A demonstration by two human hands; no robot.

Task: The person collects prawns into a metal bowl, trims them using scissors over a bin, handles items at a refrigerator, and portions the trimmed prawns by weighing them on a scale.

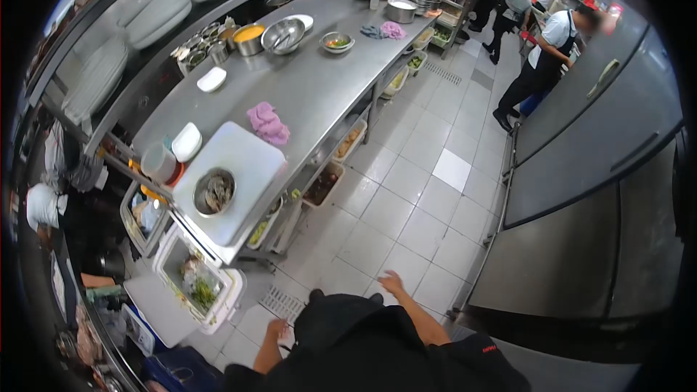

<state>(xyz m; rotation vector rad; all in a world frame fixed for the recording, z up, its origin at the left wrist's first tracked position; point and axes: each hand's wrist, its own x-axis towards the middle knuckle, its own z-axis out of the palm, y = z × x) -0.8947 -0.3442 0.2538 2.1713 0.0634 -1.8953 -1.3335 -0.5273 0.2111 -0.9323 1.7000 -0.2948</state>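
While a bowl (pixel 199 197) sits on the bench (pixel 290 91), my right hand (pixel 392 282), apart from it, is spread — my left hand (pixel 278 330), I can't tell.

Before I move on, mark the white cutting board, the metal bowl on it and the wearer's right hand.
White cutting board (pixel 252 165): head view, bare top.
Metal bowl (pixel 200 192): head view, inner wall.
Right hand (pixel 393 283): head view, middle.

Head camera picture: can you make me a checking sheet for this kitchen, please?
Surface: steel table, with a white board near its end.
Job's things: metal bowl on the board, holding greyish food; white tub by the table end, with greens inside.
Clutter: pink cloth, white dishes.
Hands: right hand open, empty; left hand low, grip unclear.
Cables: nothing seen.
Surroundings: tiled floor, steel cabinets, other people.
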